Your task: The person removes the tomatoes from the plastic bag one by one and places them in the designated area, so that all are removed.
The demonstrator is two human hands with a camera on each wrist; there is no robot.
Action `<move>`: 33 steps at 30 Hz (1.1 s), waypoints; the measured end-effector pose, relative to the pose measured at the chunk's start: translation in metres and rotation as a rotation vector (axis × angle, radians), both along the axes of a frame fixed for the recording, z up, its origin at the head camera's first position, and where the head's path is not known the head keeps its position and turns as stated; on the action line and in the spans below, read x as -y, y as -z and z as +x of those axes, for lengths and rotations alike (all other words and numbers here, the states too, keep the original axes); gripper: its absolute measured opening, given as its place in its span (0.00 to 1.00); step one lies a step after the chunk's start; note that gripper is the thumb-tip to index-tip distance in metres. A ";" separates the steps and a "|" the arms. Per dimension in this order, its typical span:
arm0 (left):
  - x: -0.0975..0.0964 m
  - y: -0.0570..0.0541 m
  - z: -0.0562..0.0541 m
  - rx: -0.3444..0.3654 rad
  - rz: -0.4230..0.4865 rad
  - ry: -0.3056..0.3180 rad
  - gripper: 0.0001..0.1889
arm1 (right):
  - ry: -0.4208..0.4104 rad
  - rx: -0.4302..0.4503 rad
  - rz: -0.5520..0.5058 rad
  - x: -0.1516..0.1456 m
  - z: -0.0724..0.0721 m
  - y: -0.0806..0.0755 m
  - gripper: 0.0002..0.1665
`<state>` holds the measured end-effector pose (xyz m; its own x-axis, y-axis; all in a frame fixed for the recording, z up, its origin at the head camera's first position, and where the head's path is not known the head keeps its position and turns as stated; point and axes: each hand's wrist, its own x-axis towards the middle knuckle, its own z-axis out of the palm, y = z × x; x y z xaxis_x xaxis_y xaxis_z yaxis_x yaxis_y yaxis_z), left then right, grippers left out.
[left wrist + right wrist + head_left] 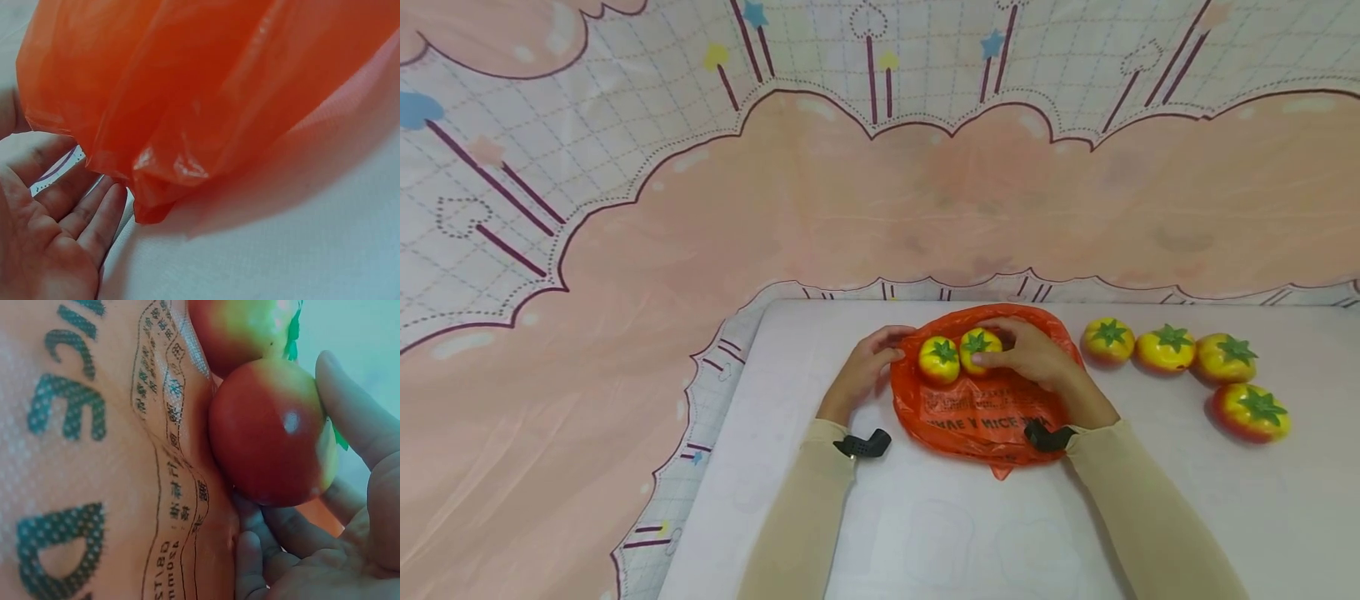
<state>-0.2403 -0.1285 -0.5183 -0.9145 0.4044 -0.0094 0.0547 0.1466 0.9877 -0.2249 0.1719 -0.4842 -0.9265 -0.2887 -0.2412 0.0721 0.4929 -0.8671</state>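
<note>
A red plastic bag (992, 417) lies spread on the table with its rim standing up around two red-and-yellow tomatoes with green leafy tops. My right hand (1037, 354) reaches over the bag and holds the right tomato (977, 346), thumb on one side and fingers curled beneath, as the right wrist view shows. Right beside it sits the left tomato (938, 360). At the bag's left rim is my left hand (865, 367), its fingers extended along the outside of the plastic. In the left wrist view, the bag (175, 94) hides some of those fingers.
Several more tomatoes are on the table's right side: three in a row, the middle one (1165, 348) among them, and a nearer one (1251, 413). Behind the white table (910, 533) hangs a patterned cloth (850, 208).
</note>
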 end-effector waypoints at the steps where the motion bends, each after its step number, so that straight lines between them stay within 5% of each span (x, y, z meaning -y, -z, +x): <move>1: 0.000 0.000 0.000 0.004 0.000 0.000 0.21 | -0.001 0.000 0.004 0.000 0.000 0.000 0.45; 33: 0.002 0.002 -0.003 0.016 -0.008 0.007 0.21 | -0.003 -0.057 0.010 -0.006 0.013 -0.024 0.47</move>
<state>-0.2432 -0.1301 -0.5201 -0.9112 0.4110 -0.0275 0.0399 0.1544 0.9872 -0.2118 0.1783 -0.4600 -0.9381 -0.2892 -0.1907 0.0213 0.5013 -0.8650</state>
